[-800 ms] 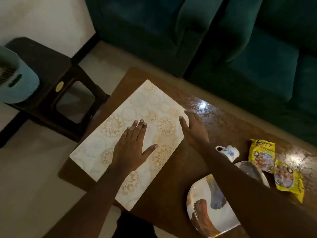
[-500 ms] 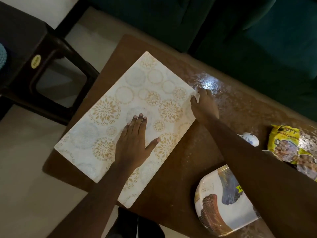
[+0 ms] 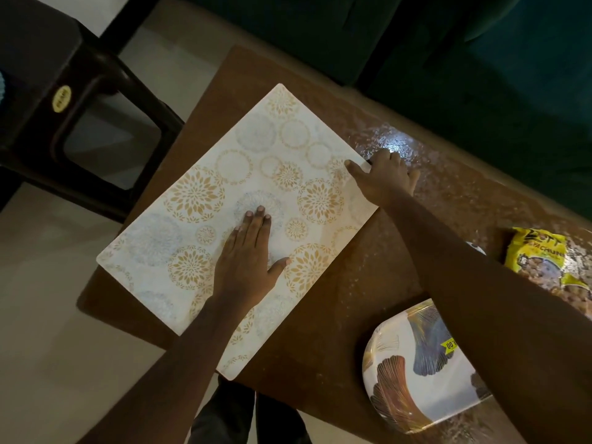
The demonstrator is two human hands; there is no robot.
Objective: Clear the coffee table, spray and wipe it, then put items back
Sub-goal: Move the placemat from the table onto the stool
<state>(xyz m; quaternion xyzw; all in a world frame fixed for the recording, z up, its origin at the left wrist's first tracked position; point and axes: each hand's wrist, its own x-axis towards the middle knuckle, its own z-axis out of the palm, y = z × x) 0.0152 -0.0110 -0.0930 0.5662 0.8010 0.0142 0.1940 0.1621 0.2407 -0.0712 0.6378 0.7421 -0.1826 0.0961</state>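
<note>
A white rectangular placemat with gold and blue floral circles [image 3: 288, 174] lies slantwise at frame centre on the brown wooden coffee table [image 3: 320, 331]. The left hand [image 3: 246, 267] presses flat on its middle, fingers straight, while the right hand [image 3: 384, 177] pinches its upper right corner, thumb on top.

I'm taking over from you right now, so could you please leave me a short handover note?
Left hand: flat, pressing on the patterned placemat.
Right hand: pinches the placemat's far right corner, thumb on top.
Things: the placemat lies on the coffee table. The wrapped plate and yellow snack packet sit to its right.
Done: unclear. The tabletop looks shiny and speckled, and no spray or cloth is in view.
Left: probably settle the placemat and arrange the items, if wiping is finished.
</note>
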